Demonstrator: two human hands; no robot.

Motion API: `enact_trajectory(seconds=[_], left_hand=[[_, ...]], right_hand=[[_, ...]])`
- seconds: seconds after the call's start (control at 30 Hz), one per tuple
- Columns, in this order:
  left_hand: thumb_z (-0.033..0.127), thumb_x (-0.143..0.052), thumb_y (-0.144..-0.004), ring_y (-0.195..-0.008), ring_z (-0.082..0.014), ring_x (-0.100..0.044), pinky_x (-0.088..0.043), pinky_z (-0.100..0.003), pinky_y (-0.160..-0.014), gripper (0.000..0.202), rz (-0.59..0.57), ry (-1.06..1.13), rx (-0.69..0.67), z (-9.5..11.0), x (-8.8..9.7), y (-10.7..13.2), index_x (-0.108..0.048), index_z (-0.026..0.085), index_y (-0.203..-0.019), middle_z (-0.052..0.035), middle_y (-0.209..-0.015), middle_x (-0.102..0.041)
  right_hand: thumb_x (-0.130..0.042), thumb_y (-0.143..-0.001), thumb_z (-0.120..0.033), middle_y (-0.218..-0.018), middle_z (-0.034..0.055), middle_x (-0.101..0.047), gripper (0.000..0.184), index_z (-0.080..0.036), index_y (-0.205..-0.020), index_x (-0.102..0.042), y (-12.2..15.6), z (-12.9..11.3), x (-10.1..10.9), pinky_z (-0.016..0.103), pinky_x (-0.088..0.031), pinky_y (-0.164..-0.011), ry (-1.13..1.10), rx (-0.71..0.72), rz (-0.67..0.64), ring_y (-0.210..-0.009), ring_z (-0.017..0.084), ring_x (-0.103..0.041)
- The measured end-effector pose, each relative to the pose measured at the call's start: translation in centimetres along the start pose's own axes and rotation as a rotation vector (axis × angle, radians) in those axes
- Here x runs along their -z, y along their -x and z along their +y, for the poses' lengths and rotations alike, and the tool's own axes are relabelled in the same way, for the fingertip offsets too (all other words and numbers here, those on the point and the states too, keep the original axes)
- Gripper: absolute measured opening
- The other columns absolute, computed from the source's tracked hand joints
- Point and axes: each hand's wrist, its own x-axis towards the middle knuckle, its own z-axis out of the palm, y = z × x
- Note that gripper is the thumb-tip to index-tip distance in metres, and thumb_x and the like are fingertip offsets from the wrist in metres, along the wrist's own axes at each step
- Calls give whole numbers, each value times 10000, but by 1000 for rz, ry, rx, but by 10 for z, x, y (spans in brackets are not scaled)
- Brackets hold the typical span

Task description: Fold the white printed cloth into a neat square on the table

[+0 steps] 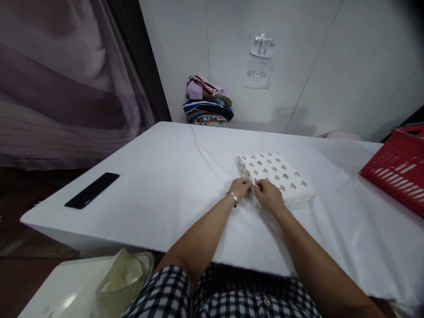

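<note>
A folded white cloth [274, 171] printed with grey mushroom shapes and a few green marks lies on the white-covered table, right of the middle. My left hand [241, 188], with a silver bracelet at the wrist, pinches the cloth's near left edge. Close beside it, my right hand [267, 194] has its fingers closed on the same edge, its thumb near the left hand's fingertips. The cloth's near left corner is partly hidden behind my hands.
A black phone [92, 190] lies at the table's left. Folded fabrics [208, 104] are stacked against the back wall, with paper notes [260, 62] above. A red basket [397, 168] stands at the right. A white stool [79, 282] with a plastic bag [121, 282] is at lower left.
</note>
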Motion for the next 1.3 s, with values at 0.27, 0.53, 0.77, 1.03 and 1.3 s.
enact_trajectory(seconds=[0.27,0.53,0.77,1.03,1.3], left_hand=[[225,-515,-710,-367,-57,-400,-302,-178,-399,124,-30,61,5,6,3,4,-594,142,-661,69,-411,-435],[260,-501,-716,-411,-77,-456,-358,-187,-443,181,72,-85,61,11,9,7,-642,148,-707,39,-461,-508],[351,-532,-724,-471,-97,-521,-386,-191,-512,240,25,-260,72,16,11,8,-662,153,-684,17,-458,-539],[405,-539,-728,-460,-102,-510,-385,-198,-487,275,-46,-232,151,22,9,10,-651,155,-706,17,-466,-539],[221,-577,-670,-440,-98,-464,-329,-203,-447,192,-41,-97,259,34,-8,13,-489,163,-509,25,-415,-446]], right_hand=[[-494,-749,-438,-858,62,-609,297,-192,-912,-536,-11,-12,7,250,-260,-544,190,-63,-156,-723,180,-539],[-484,-736,-338,-721,12,-605,149,-205,-746,-549,-18,4,11,230,-274,-545,13,-53,-142,-665,142,-509],[-500,-692,-326,-637,-13,-570,124,-208,-680,-536,-21,11,6,231,-279,-537,-54,-60,-104,-606,129,-478],[-503,-678,-338,-602,-23,-563,161,-194,-691,-574,-25,23,3,223,-311,-521,-292,-65,-94,-575,119,-491],[-506,-649,-301,-583,-22,-552,140,-180,-664,-575,-26,16,11,220,-309,-528,-242,-28,-93,-586,122,-484]])
